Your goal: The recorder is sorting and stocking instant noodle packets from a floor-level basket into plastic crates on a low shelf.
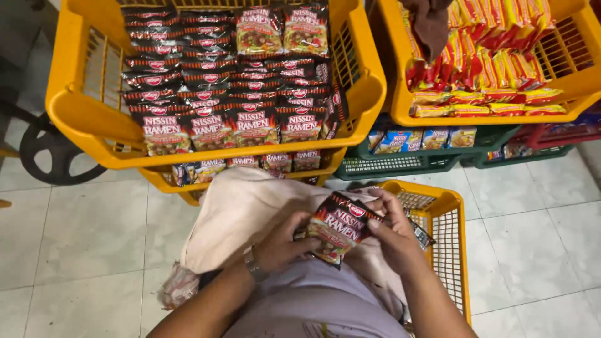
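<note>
Head view, looking down at the lap. Both hands hold one black instant-noodle packet over a pale pink cloth draped across the knees. Left hand, with a metal wristwatch at the wrist, is curled around the packet's lower left edge, fingers closed on it. Right hand pinches the packet's upper right corner, thumb on its face, fingers behind. The packet is tilted, top corner pointing up and right.

Just beyond the knees: a yellow plastic basket packed with rows of matching black noodle packets, stacked on a second yellow basket. To the right, another yellow basket holds red-and-yellow packets, with a brown cloth hanging over its edge. Green crates sit beneath it with blue packets. A smaller yellow basket stands beside the right hand. White tiled floor.
</note>
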